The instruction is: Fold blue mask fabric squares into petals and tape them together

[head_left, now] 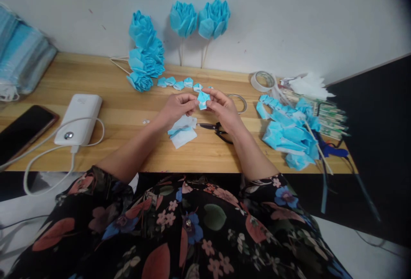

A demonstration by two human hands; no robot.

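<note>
Folded paper (pixel 203 99) pinched narrowly by its edges between left hand (pixel 180 107) and right hand (pixel 224 108), over the table (pixel 123 97) just beyond the scissors (pixel 209 126): apparently a folding step, where the next crease likely calls for light, even pressure from both sides.

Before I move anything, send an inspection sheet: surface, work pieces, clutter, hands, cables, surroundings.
Surface: wooden table, bits of clutter across it.
Work pieces: folded blue piece, held up; row of small blue pieces nearer the wall; two blue flowers upright on sticks.
Clutter: phone, power bank, tape roll, crumpled blue sheets; scissors, partly hidden by the right arm.
Hands: left hand and right hand both pinch the folded blue piece.
Cables: white cable plugged into power bank, looping past the front edge.
Surroundings: pale wall behind; dark panel at right.
</note>
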